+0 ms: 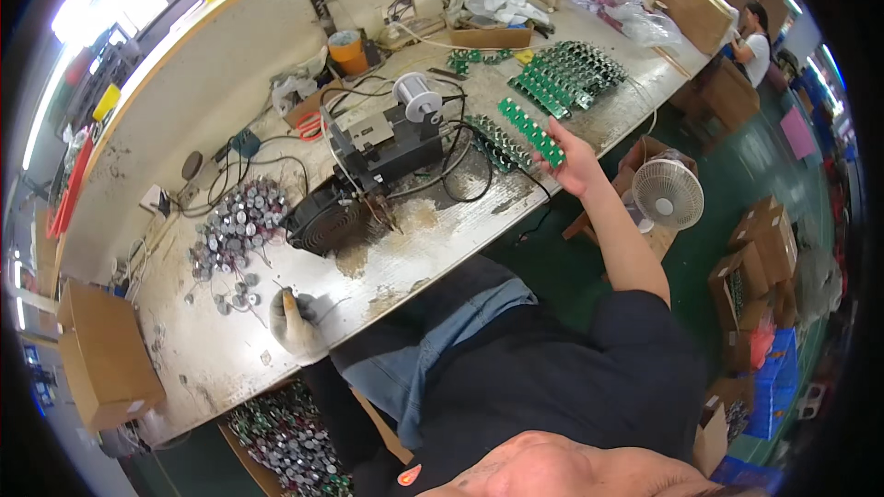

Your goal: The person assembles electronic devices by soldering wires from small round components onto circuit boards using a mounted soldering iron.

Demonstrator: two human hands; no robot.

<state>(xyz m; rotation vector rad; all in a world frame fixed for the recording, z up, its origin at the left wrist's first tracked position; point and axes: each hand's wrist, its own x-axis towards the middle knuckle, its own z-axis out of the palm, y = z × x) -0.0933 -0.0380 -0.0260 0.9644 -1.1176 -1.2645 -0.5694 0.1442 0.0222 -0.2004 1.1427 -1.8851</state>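
Here the right hand [573, 164] lifts a green circuit-board strip [532, 132] in closed fingers above the surface's [442, 248] near edge, while the gloved left hand [295, 320] pinches something too small to identify.

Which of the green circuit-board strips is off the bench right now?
The green strip gripped in the right hand, raised above the bench edge. The other strips lie stacked on the bench.
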